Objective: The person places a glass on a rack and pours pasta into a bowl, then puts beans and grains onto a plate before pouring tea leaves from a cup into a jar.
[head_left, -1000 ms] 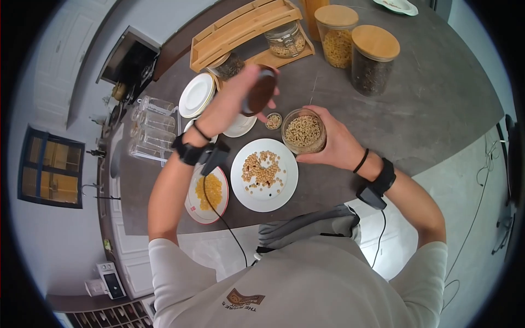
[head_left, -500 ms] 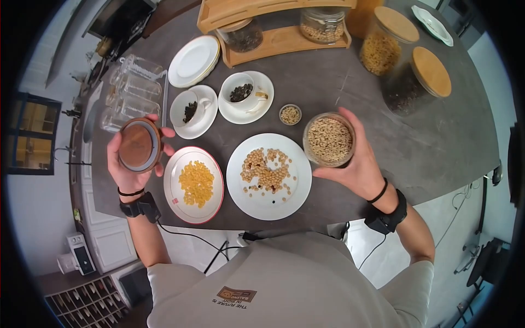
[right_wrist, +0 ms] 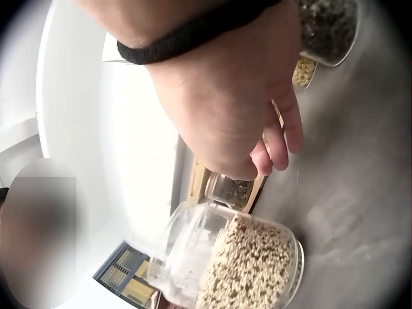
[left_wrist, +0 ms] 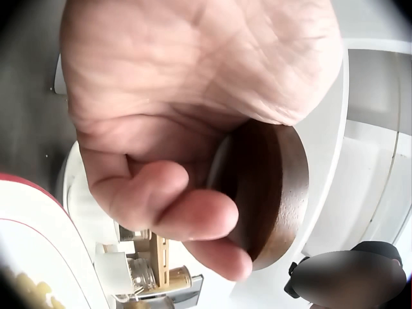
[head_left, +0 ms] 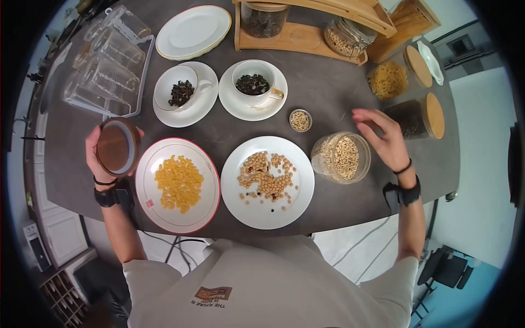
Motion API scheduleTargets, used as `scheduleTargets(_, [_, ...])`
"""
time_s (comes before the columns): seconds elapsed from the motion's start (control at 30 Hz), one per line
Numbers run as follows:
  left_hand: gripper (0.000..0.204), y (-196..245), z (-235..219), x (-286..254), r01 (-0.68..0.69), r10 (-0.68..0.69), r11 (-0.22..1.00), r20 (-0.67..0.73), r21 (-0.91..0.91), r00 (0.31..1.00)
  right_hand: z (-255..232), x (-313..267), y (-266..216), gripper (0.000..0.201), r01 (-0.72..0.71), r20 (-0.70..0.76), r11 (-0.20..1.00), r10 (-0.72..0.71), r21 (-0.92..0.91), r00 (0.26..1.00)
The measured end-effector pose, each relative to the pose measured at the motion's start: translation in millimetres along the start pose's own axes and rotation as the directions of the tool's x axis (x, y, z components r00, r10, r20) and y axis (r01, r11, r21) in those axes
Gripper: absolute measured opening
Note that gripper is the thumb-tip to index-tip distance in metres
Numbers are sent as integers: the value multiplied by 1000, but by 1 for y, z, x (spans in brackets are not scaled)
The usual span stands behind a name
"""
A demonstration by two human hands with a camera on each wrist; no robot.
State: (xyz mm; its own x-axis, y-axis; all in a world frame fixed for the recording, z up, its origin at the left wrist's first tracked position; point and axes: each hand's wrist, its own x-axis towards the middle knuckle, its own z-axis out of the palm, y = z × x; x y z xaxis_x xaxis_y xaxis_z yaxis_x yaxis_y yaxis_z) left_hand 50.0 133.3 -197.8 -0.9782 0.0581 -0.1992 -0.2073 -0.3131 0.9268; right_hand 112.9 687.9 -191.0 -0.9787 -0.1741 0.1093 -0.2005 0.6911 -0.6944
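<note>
My right hand (head_left: 391, 139) is empty, its fingers loosely spread just beside the glass jar (head_left: 322, 159). Half a second ago it was wrapped round that jar; now it has let go, and the jar stands by itself on the table (head_left: 331, 82), in front of me to the right, between my hand and the white plate (head_left: 240, 212). To my judgement, that leaves the jar uncovered, its grain (head_left: 346, 157) in reach, and one hand of mine free.

My left hand (left_wrist: 193, 90) holds the wooden lid (head_left: 114, 147), fingers curled round its edge, well away from the jar. It was already there half a second ago.

The jar's long axis looks upright, mouth facing the ceiling; its lean to the right in the head view I put down to the lens. The lid is round, with no long axis; its ringed face points up towards me.

Farther out, the small dish (head_left: 290, 121) of similar grain sits beyond the jar and a little left. The white plate carries pale beans (head_left: 268, 177), and left of it the red-rimmed plate (head_left: 146, 180) bears yellow pieces (head_left: 179, 183).
</note>
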Motion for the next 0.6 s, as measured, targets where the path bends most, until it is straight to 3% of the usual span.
scheduleTargets(0.03, [71,-6,-11,4,-8,8,1000,-105,2,994,3,13,0,31,37,28,999,-37,-15,999])
scheduleTargets(0.1, [55,-15,-46,10,-37,35,997,-31,-70,999,9,35,-1,34,112,97,993,-108,-36,989])
scheduleTargets(0.13, [52,-23,-73,15,-49,43,995,-71,-86,997,12,45,-2,37,151,143,987,-142,-52,980])
scheduleTargets(0.2, [43,-31,-80,12,-43,39,989,-29,-142,999,19,60,-5,43,230,233,971,-209,-70,950])
scheduleTargets(0.33, [43,-29,-71,9,-69,55,988,-105,-139,993,31,78,-17,56,230,385,972,-198,-38,901])
scheduleTargets(0.43, [42,-31,-75,9,-65,55,986,-71,-153,996,39,85,-17,61,377,412,921,-308,-94,857])
scheduleTargets(0.6, [41,-36,-79,10,-67,53,988,-100,-138,994,47,90,-20,64,441,439,891,-356,-107,825])
